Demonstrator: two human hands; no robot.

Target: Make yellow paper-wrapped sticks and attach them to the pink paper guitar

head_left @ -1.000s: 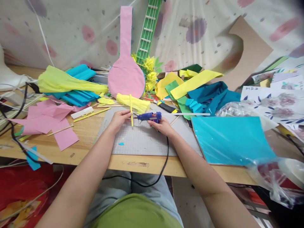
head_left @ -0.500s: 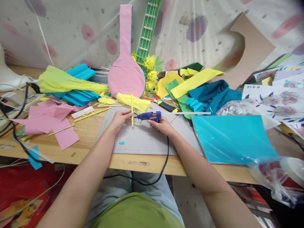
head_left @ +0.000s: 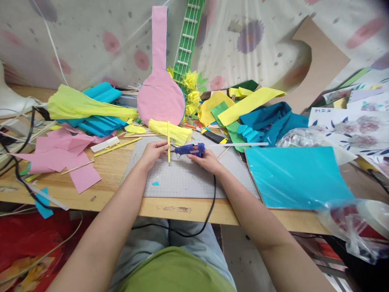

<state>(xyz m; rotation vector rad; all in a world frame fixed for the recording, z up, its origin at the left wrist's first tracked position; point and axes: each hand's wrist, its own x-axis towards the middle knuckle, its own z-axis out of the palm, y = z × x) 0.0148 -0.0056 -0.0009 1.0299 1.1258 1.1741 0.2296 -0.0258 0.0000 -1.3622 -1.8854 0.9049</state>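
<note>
Between the fingertips of my left hand (head_left: 154,153) stands a thin yellow stick (head_left: 168,138), held upright above the grey cutting mat (head_left: 179,182). My right hand (head_left: 207,159) is wrapped round a blue hot glue gun (head_left: 191,149), whose nozzle points left and is at or very close to the stick. A glue stick sticks out behind the gun, and its black cord (head_left: 209,215) hangs over the table edge. Just beyond the hands lies crumpled yellow crepe paper (head_left: 172,132). A small blue paper scrap (head_left: 155,183) rests on the mat.
A pink banjo-shaped piece (head_left: 161,97) leans at the back beside a green fretted neck (head_left: 187,44) with yellow paper flowers. Pink paper pieces (head_left: 63,152) lie left, a blue sheet pack (head_left: 298,176) right. A black-and-yellow utility knife (head_left: 214,137) is behind the glue gun.
The view has shifted very slightly. Both hands keep their hold on the yellow stick and the glue gun, with almost no movement between them.
</note>
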